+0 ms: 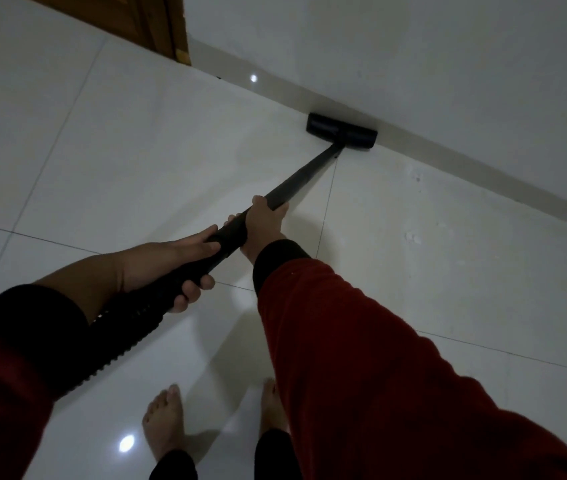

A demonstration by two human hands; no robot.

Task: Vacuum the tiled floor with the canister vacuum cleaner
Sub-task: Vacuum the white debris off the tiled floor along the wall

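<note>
A black vacuum wand (304, 180) slants from my hands up to a flat black floor head (342, 131). The head rests on the glossy white tiled floor (119, 161), pressed against the skirting of the wall. My right hand (264, 226) grips the wand further forward. My left hand (185, 265) grips its lower end, where a ribbed black hose (126, 336) begins and runs down under my left arm. Both sleeves are red with black cuffs. The canister itself is out of view.
A white wall (413, 57) with a pale skirting strip (482, 168) runs diagonally across the top right. A brown wooden door frame (167, 26) stands at the top. My bare feet (166, 422) stand on the tiles at the bottom.
</note>
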